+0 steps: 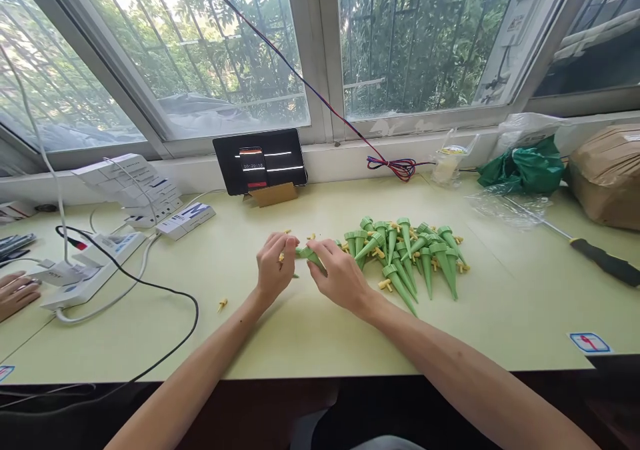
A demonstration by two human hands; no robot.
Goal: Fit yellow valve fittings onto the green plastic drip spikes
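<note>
green spike [313, 257] sits between left hand [275, 263], fingers curled closed at one end, and right hand [343, 273], thumb and fingers gripping its body; looks like light, stiff, smooth plastic, maybe slippery, narrow end likely weakest, best held by the wide end

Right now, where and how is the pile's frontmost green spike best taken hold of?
Probably mid-body, from above and the near left: this spike lies on its side, tapering from a wide cap, its near-left flank faces away from the other spikes, and a yellow piece sits beside the cap.
</note>
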